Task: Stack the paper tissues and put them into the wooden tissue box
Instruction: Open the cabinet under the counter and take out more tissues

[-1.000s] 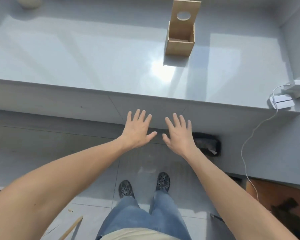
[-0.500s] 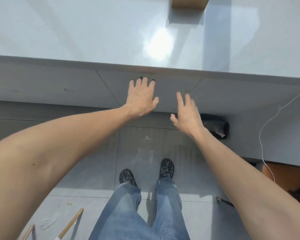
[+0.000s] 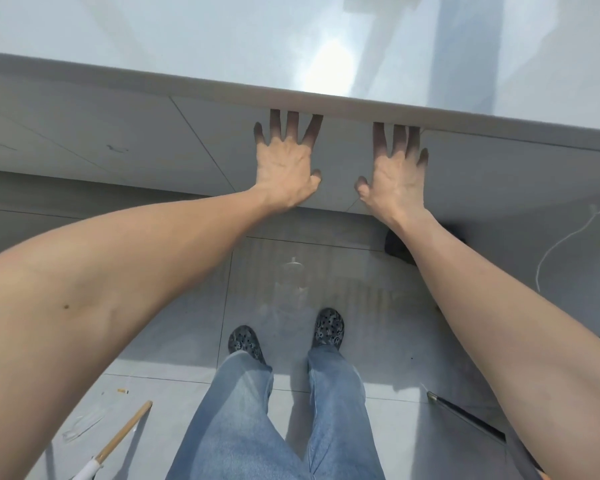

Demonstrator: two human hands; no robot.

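My left hand (image 3: 284, 168) and my right hand (image 3: 397, 174) are spread flat, palms down, against the grey front panel (image 3: 153, 140) below the counter top. Their fingertips reach up under the counter's overhanging front edge (image 3: 222, 88) and are hidden in its shadow. Neither hand holds anything. The wooden tissue box is out of the frame; only its shadow (image 3: 378, 5) shows on the glossy counter top at the top edge. No paper tissues are in view.
I stand close to the counter, jeans and dark patterned shoes (image 3: 328, 329) on the tiled floor. A wooden stick (image 3: 125, 434) lies at the lower left, a dark rod (image 3: 465, 417) at the lower right. A white cable (image 3: 565, 240) hangs on the right.
The view has tilted further down, so the wooden box has left the frame. Both hands moved forward and up to the panel, fingertips now under the counter edge.
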